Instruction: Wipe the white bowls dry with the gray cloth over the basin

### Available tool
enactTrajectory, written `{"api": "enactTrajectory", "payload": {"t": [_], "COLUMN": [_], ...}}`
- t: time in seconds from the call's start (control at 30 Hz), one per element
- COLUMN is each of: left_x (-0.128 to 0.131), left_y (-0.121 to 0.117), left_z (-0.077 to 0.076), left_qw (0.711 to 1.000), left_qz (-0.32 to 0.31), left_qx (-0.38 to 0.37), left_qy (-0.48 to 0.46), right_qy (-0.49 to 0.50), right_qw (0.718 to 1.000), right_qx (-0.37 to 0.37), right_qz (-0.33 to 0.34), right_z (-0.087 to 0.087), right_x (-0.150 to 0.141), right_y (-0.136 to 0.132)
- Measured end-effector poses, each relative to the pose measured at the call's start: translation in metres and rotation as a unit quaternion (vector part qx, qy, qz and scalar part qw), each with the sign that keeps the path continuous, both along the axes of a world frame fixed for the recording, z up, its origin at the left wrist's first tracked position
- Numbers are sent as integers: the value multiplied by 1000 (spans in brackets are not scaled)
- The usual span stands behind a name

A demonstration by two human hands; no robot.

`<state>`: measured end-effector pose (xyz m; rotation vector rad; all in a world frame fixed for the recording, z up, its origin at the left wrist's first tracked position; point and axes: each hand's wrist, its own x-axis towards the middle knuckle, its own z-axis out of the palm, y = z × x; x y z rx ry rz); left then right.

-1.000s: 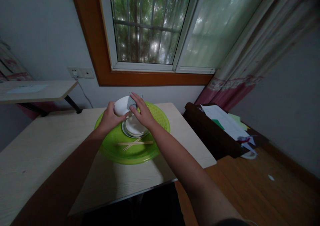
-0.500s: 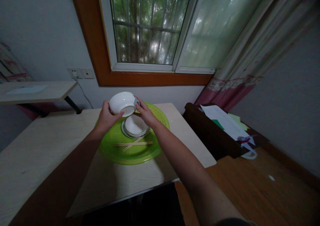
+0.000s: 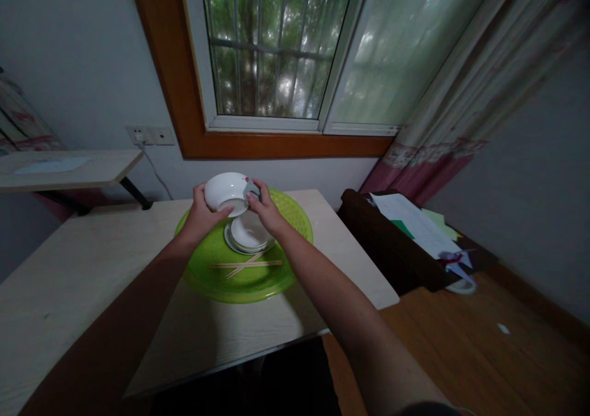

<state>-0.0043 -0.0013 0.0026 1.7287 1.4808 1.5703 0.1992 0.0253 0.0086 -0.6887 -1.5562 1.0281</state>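
Note:
My left hand [image 3: 203,217] grips a shiny white bowl [image 3: 225,188] by its left side, thumb near the base. The bowl is tilted, its underside facing me, and a small red mark shows near its right edge. Pinched in my right hand [image 3: 267,212] is a grey cloth [image 3: 252,188], pressed to the bowl's right side; most of it is hidden by the fingers. Below the bowl, a stack of white dishes [image 3: 249,231] rests in a round green plastic basket [image 3: 239,294]. In front of the dishes, several wooden chopsticks [image 3: 249,264] lie crossed.
The basket stands on a pale wooden table [image 3: 92,262]. A raised shelf [image 3: 101,165] on dark legs is at the left, with a cord hanging from the wall socket [image 3: 150,135]. Right of the table sits a dark brown piece of furniture [image 3: 387,244] topped with papers [image 3: 415,216].
The bowl has turned so its base faces me more. My right hand, earlier spread with the cloth over the bowl's side, now pinches the cloth at the right edge.

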Motion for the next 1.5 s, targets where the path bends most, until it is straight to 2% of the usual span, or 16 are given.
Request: {"api": "enactTrajectory", "payload": {"t": [0.17,0.27,0.37,0.7,1.07,1.5], "left_x": [0,1,1,2,3,5], "left_y": [0,1,0,1,4,-2], "left_z": [-3,-3,-3,-6,-5,-1], "left_qw": [999,997,993,990,978,994], "left_qz": [9,17,31,48,47,63], "left_qx": [25,56,79,88,137,61], "left_qy": [35,58,80,104,153,70], "right_qy": [-97,-129,-162,-206,-248,-237], "right_qw": [978,960,947,935,917,919], "right_qx": [170,231,262,275,300,305], "right_qz": [-78,-88,-86,-85,-90,-78], "right_z": [4,9,14,19,19,24], "right_x": [2,2,2,2,1,0], "right_y": [-1,-5,-10,-18,-18,-22]}}
